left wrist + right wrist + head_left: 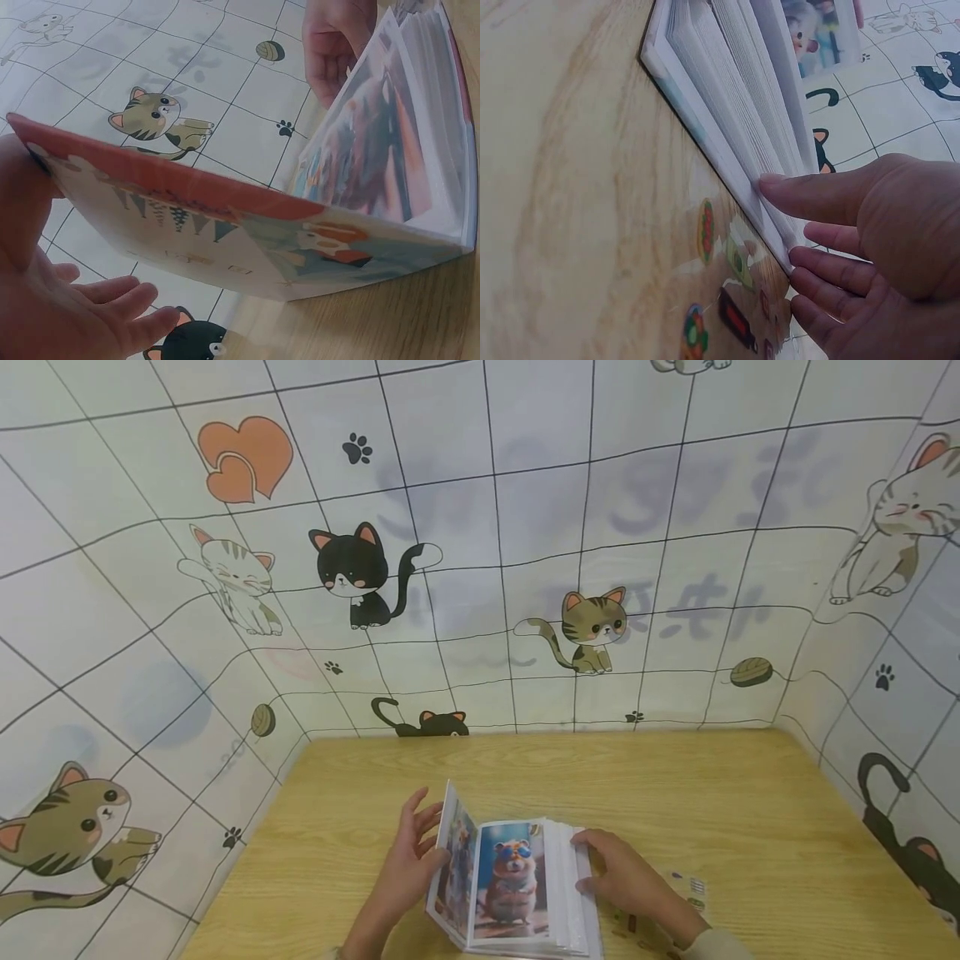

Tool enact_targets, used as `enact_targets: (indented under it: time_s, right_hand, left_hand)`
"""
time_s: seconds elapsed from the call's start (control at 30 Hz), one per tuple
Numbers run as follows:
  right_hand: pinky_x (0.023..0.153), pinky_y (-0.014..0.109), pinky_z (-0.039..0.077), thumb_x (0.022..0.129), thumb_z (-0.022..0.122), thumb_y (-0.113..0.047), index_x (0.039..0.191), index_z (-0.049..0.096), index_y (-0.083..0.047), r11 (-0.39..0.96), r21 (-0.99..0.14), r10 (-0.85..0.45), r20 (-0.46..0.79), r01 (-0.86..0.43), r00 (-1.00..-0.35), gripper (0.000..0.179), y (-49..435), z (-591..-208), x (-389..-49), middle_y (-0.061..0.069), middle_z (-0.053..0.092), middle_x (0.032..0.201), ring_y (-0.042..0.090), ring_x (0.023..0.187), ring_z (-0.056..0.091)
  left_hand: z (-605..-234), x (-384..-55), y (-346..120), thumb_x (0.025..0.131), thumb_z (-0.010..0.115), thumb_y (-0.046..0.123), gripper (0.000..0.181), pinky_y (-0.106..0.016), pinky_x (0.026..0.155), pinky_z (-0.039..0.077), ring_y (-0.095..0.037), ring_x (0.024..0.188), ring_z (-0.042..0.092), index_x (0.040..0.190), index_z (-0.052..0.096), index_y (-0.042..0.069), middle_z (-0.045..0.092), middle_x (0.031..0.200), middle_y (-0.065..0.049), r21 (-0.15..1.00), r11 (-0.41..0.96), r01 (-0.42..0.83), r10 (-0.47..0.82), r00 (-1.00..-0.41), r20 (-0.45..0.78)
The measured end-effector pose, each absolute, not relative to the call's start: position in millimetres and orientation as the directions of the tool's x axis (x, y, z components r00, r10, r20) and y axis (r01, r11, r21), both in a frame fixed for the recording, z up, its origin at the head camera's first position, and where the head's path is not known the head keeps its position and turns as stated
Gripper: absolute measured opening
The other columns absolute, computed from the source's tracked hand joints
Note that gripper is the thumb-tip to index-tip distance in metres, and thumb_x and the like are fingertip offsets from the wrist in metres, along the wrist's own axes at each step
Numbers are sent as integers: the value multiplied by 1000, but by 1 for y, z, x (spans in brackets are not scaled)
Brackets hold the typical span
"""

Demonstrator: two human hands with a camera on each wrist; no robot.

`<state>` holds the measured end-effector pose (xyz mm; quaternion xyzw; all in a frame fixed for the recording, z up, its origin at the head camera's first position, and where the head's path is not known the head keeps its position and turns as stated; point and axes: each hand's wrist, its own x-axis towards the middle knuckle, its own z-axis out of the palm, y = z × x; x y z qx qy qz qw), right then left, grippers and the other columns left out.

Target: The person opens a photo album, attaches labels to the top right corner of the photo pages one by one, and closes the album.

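A photo album (513, 881) stands open on the table, showing a picture of a hamster in blue sunglasses. My left hand (412, 858) holds the raised front cover (150, 217) at its edge, the thumb over the rim. In the left wrist view its other fingers (120, 296) spread out behind the cover, apart from it. My right hand (626, 877) touches the album's right side. Its thumb rests against the page edges (727, 97), while straight fingers (832, 274) meet the back cover's edge.
A clear sheet with small coloured stickers (739, 262) lies on the wooden table (337, 827), partly under my right forearm. Walls of cat-patterned sheeting (480, 543) stand at the table's back and both sides.
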<state>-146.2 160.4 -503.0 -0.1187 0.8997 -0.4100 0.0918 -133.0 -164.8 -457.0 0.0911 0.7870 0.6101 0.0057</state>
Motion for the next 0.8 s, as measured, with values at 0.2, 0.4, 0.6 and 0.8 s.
enact_targets:
  time_s: [0.2,0.4,0.6,0.8]
  right_hand:
    - [107,59,38,77,82,-8,123,62,-10,640,-757,-284,-74,-132,-956,50,161,-501,-145,15,58,135,41,130,49]
    - [106,60,38,78,82,-8,123,62,-8,628,-764,-300,-59,-150,-952,50,162,-501,-144,17,58,134,43,130,48]
    - [106,60,38,78,81,-8,123,62,-7,616,-769,-318,-44,-171,-947,49,162,-504,-144,18,58,134,44,129,49]
    - [106,60,38,78,81,-8,123,62,-8,613,-775,-316,-62,-154,-947,49,162,-505,-145,17,57,135,43,131,48]
  left_hand:
    - [-457,-134,-152,84,58,-8,96,-59,117,21,-36,149,23,159,9,28,23,162,-14,947,264,183,163,-976,143]
    - [-455,-136,-133,84,55,-8,100,-53,119,20,-30,151,17,158,4,36,15,166,-1,910,350,222,209,-966,155]
    - [-455,-136,-116,82,55,-6,102,-56,114,27,-27,152,12,157,4,41,11,166,4,898,377,228,250,-958,138]
    - [-456,-135,-103,82,58,-3,98,-56,118,19,-25,150,18,158,10,37,22,164,0,880,402,252,255,-954,157]
